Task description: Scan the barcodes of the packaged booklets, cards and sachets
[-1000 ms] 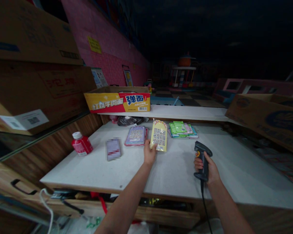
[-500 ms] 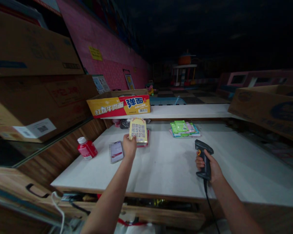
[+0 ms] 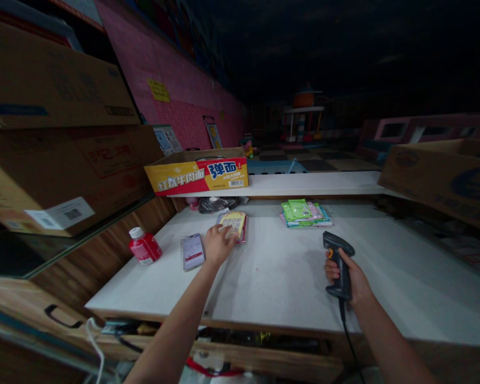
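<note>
My left hand (image 3: 219,244) reaches over the desk with its fingers stretched apart, the fingertips at the near left side of a yellow packet (image 3: 236,221). That packet has rows of small printed squares and lies on top of a red-edged stack. Whether the fingertips press on it I cannot tell. My right hand (image 3: 355,277) is wrapped round the grip of a black barcode scanner (image 3: 341,261), held upright above the desk with its cable hanging down. Just left of my left hand lies a phone (image 3: 193,252) with a lit screen.
A pile of green and pink packets (image 3: 304,212) lies at the back of the white desk (image 3: 272,282). A red bottle with a white cap (image 3: 144,246) stands at left. A noodle carton (image 3: 200,176) sits on the ledge; brown cartons (image 3: 64,170) are stacked left, another carton (image 3: 432,176) right.
My left hand has lowered the yellow packet onto the stack and let go, its fingers now spread. The right hand still holds the scanner in nearly the same place.
</note>
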`<state>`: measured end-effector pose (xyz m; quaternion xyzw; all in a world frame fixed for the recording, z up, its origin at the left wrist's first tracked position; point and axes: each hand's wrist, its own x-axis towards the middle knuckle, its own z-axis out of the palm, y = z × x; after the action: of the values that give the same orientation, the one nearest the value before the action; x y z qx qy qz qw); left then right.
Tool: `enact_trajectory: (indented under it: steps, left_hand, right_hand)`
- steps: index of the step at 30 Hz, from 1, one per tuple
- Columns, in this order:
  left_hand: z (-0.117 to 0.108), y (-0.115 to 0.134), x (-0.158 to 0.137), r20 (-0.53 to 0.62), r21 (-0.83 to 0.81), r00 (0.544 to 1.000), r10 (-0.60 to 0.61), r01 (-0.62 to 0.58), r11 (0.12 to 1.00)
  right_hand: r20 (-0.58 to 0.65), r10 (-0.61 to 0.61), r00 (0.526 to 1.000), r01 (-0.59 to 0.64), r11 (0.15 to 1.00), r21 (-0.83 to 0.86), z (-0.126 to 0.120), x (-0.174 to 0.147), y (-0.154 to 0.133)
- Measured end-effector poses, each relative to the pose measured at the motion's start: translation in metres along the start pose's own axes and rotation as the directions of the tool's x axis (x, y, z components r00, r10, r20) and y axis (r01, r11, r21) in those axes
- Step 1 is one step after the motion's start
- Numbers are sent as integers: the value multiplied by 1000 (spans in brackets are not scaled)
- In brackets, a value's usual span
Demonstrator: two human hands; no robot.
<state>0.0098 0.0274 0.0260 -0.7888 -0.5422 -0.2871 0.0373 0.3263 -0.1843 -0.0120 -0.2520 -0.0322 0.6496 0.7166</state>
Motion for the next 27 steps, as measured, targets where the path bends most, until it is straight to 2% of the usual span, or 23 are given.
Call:
enact_trajectory:
  steps: [2, 4, 8, 11, 15, 18, 20, 23, 25, 27]
  left_hand:
    - [0, 6, -3, 50, 13, 999, 21, -22, 1000]
    - [-1, 11, -6, 65, 37, 998, -22, 20, 999]
    - [-3, 17, -6, 26, 87, 996, -84, 81, 993]
    - [-4, 17, -3, 44, 92, 993, -109, 104, 990]
    - [-3, 15, -1, 67, 83, 992, -103, 97, 992]
    - [-3, 17, -1, 25, 89, 996, -90, 87, 992]
    - [-3, 21, 0, -54, 84, 998, -34, 39, 996]
    - [3, 37, 3, -170, 7, 977, 130, -130, 991]
    - [12, 54, 7, -188, -80, 956, 227, -245, 966]
    - [25, 76, 14, -159, -169, 945, 285, -310, 936]
  right_hand:
    - [0, -1, 1000, 1, 1000, -5, 0, 0, 0]
    - [1, -5, 1000, 5, 1000, -17, -1, 1, 0]
    - [16, -12, 1000, 13, 1000, -26, -4, 3, 0]
    - [29, -19, 999, 19, 1000, -22, -7, 4, 0]
    - [34, -22, 999, 22, 1000, -14, -7, 5, 0]
    - [26, -22, 999, 22, 1000, -9, -4, 5, 0]
    - [18, -25, 1000, 25, 1000, -6, -2, 5, 0]
    - [6, -28, 1000, 28, 1000, -6, 0, 7, 1]
    - [-6, -26, 1000, 26, 1000, -11, 1, 9, 1]
    - [-18, -32, 999, 32, 999, -12, 1, 11, 2]
